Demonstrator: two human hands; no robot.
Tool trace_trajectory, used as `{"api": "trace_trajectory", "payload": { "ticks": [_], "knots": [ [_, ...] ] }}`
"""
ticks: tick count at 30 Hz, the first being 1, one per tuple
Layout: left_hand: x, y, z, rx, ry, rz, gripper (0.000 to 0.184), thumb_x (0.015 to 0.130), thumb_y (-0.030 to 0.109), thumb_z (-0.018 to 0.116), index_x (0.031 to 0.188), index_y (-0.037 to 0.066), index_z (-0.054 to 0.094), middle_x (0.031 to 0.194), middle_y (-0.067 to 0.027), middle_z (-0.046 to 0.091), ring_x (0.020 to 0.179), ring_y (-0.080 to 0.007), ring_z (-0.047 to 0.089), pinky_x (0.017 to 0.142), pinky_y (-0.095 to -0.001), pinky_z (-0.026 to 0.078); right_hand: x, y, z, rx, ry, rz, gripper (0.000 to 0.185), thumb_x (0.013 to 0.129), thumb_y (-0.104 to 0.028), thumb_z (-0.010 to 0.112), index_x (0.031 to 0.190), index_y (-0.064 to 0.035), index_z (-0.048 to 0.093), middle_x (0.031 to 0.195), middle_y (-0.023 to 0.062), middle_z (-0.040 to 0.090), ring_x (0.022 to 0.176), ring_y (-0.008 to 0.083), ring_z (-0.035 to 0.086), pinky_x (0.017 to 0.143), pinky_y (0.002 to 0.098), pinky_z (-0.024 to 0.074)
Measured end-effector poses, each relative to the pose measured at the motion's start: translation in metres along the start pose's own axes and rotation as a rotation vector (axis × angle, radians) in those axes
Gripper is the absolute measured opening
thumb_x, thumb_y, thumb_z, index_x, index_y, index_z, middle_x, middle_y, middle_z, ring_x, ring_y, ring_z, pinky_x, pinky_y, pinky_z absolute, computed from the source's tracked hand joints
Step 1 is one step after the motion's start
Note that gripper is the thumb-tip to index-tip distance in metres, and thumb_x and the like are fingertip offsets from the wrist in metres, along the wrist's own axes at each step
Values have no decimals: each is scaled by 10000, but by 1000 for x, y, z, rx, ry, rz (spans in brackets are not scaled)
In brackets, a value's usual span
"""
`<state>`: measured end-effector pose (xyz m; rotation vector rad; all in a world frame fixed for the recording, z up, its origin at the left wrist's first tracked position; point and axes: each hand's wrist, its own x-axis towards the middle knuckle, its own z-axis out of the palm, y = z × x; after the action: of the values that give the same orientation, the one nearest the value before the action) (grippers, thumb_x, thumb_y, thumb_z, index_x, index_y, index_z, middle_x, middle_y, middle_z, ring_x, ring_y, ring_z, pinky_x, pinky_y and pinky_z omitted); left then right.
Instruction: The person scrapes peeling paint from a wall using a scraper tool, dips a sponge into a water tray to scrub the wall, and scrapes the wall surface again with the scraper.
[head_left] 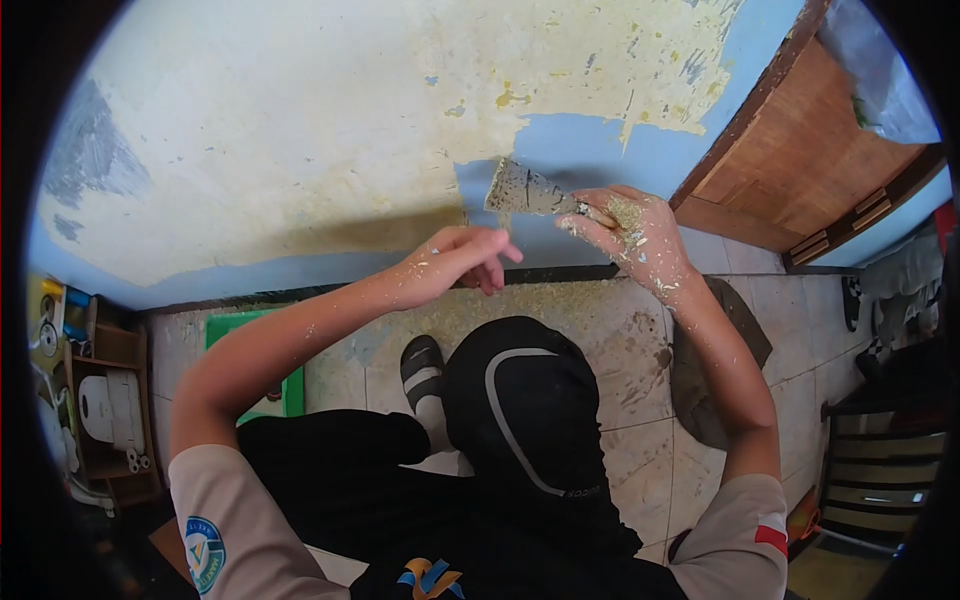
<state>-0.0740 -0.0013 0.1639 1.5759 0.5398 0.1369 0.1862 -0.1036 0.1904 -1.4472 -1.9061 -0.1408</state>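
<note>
Likely a home room: peeling painted wall [300, 120], tiled floor [640, 460], wooden shelf unit [110, 400]

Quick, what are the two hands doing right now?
Left hand: partly open, fingers bent, holding nothing that I can see.
Right hand: closed around the handle of a scraper, with flakes stuck on the skin.

Wall [300, 120] was kinda patchy, cream and light blue with yellow flecks. Scraper [525, 192] looked greyish, dark speckles all over. Wood panel [800, 140] was reddish brown. Pants [530, 400] were black, 1 curved grey stripe.
</note>
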Motion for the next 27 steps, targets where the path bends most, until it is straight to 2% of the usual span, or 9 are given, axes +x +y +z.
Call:
{"api": "trace_trajectory", "payload": {
  "ticks": [3, 4, 5, 7, 10, 14, 16, 23, 27],
  "knots": [
    [12, 4, -4, -276, 170, 31, 592, 1035, 546, 389, 1086, 5, 624, 829, -53, 642, 796, -153, 617, 775, -291, 489, 3, 5, 0, -68, -16, -9, 311, 867, -374, 724, 953, -75, 733, 817, 97, 706, 684, 304, 671, 593, 389, 527],
    [17, 6, -3, -301, 228, 38, 547, 1024, 546, 422, 986, 34, 611, 813, -58, 626, 765, -147, 603, 762, -283, 486, 4, 7, 1, -89, -6, -41, 314, 869, -377, 720, 950, -75, 733, 800, 95, 702, 677, 300, 670, 585, 387, 526],
    [22, 6, -2, -306, 230, 34, 547, 1024, 546, 422, 986, 34, 611, 813, -58, 626, 765, -147, 603, 762, -283, 486, 5, 7, 1, -86, -12, -41, 314, 869, -377, 720, 950, -75, 733, 800, 95, 702, 677, 300, 670, 585, 387, 526],
    [28, 5, 4, -307, 401, 139, 467, 1017, 498, 479, 872, 68, 591, 782, -61, 622, 724, -138, 598, 712, -276, 474, 8, 6, 0, -107, -50, -20, 316, 871, -389, 713, 935, -80, 733, 762, 89, 691, 657, 295, 662, 562, 382, 519],
    [32, 5, 14, -344, 443, 166, 393, 1008, 422, 531, 805, 87, 575, 699, -44, 601, 664, -120, 580, 638, -257, 443, 11, 5, -1, -185, -34, -55, 306, 870, -398, 709, 885, -93, 726, 734, 80, 681, 637, 291, 652, 534, 377, 508],
    [36, 10, 23, -338, 501, 187, 363, 1000, 374, 558, 762, 100, 550, 623, -16, 565, 596, -105, 552, 568, -235, 397, 13, 1, -4, -252, -46, -47, 296, 869, -403, 710, 836, -109, 713, 688, 69, 664, 616, 283, 642, 503, 377, 489],
    [41, 12, 26, -396, 544, 224, 382, 1027, 326, 507, 817, 25, 615, 597, -8, 546, 523, -76, 479, 504, -220, 344, 15, -4, -8, -242, -67, -12, 293, 869, -409, 714, 810, -122, 705, 651, 66, 645, 595, 283, 629, 489, 379, 477],
    [53, 11, 39, -544, 539, 306, 359, 1030, 273, 514, 754, 46, 552, 567, 43, 410, 506, -51, 332, 478, -249, 271, 15, -3, -16, -233, -31, 9, 335, 864, -445, 711, 796, -117, 706, 631, 67, 630, 577, 300, 611, 490, 382, 470],
    [62, 10, 51, -603, 644, 358, 299, 1012, 230, 562, 763, 64, 554, 573, 77, 348, 507, -38, 288, 485, -246, 250, 17, -6, -21, -223, -101, 91, 349, 853, -430, 737, 830, -82, 716, 604, 94, 601, 539, 302, 569, 494, 363, 458]
  ]
}}
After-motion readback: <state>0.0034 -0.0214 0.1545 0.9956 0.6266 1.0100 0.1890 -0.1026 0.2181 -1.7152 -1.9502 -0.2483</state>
